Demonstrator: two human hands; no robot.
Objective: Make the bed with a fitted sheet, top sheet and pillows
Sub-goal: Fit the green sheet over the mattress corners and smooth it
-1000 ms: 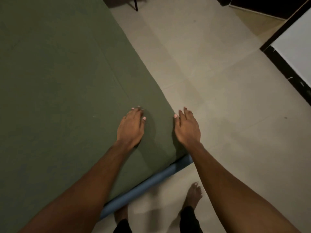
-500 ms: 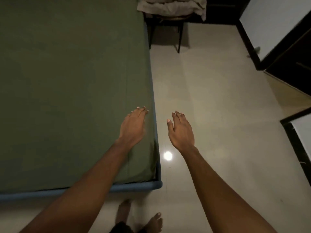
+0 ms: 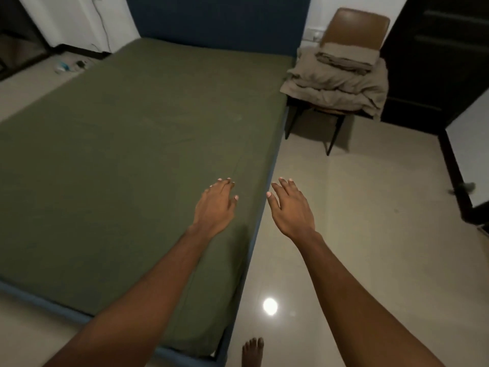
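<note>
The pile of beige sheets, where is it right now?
The pile of beige sheets sits at the upper right of the head view, heaped on the brown chair beside the bed.

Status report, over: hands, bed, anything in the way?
Left hand open over green fitted sheet. Right hand open over floor. Beige bedding piled on chair, untouched. Nothing seen blocking the path there.

No readable text, label, brand, number or sign shows anywhere.
</note>
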